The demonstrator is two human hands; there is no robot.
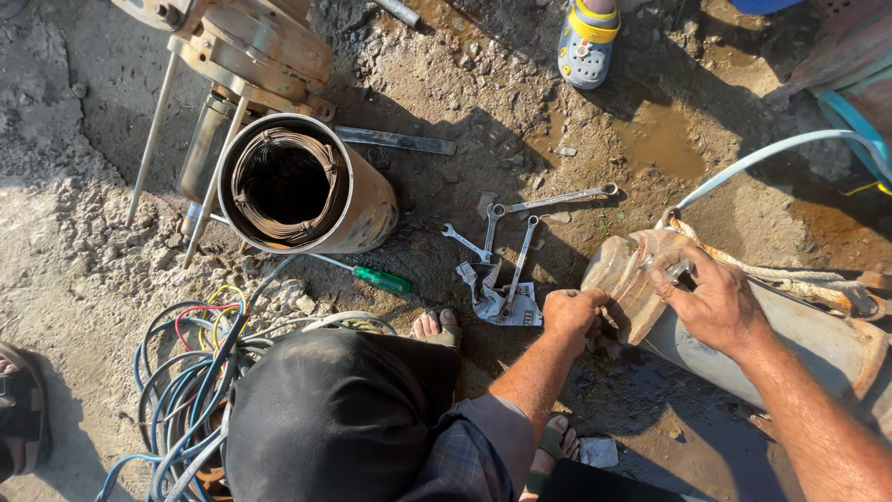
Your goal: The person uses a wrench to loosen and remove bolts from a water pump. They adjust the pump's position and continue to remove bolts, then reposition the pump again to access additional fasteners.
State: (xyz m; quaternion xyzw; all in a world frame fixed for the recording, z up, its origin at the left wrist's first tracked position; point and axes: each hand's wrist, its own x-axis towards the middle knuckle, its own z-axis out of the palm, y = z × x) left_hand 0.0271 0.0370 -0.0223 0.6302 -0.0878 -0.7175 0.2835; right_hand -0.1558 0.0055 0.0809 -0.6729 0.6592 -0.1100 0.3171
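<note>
Right hand (714, 302) pinches a small metal fitting atop the rusty grey cylindrical pump housing (799, 339) lying on muddy ground (520, 112); left hand (570, 311), closed in a fist, braces its end, steadying it.

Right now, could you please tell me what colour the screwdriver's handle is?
Green; the screwdriver shows best in the head view.

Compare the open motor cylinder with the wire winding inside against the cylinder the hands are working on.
The open cylinder shows its mouth and copper winding; the capped cylinder lies on its side with its end closed. The open one stands untouched; the left hand and right hand grip the capped one's end. Both are rusty metal cylinders on muddy ground.
</note>
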